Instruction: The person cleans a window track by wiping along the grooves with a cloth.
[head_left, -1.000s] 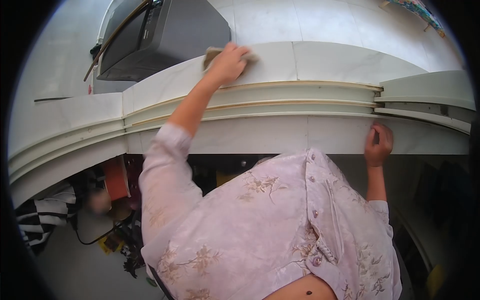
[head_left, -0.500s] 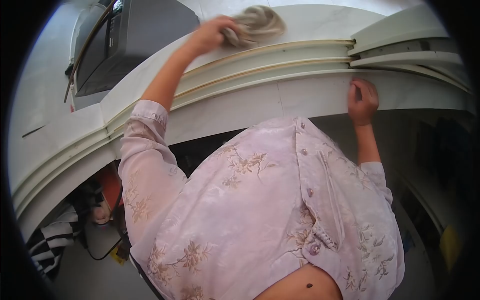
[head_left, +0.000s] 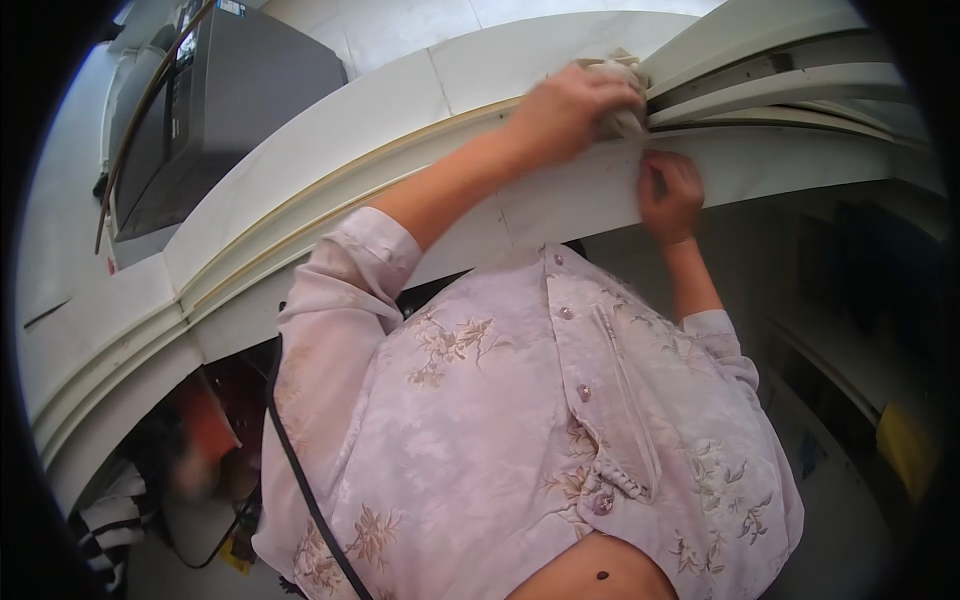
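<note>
My left hand (head_left: pixel 572 115) reaches across in front of me, its fingers closed around a beige cloth (head_left: pixel 625 95). The cloth is bunched on the grooved window track (head_left: pixel 465 125), right against the end of the sliding window frames (head_left: pixel 770 85). Slight blur softens this hand and the cloth. Just below the cloth, my right hand (head_left: pixel 670 200) rests at the tiled sill's front face (head_left: pixel 560 190). Its fingers are curled in toward the thumb, and I see nothing in them.
A dark grey boxy appliance (head_left: pixel 230 120) stands beyond the sill at the upper left, a thin brown rod (head_left: pixel 150 95) along its side. Under the sill at the lower left are a black-and-white striped fabric (head_left: pixel 110 520) and a red item (head_left: pixel 205 410). Something yellow (head_left: pixel 908 450) is at the lower right.
My left hand has swept the cloth rightward and nearer to me, from the outer ledge to the track beside the window frames. My right hand keeps its place by the sill; the view has shifted slightly.
</note>
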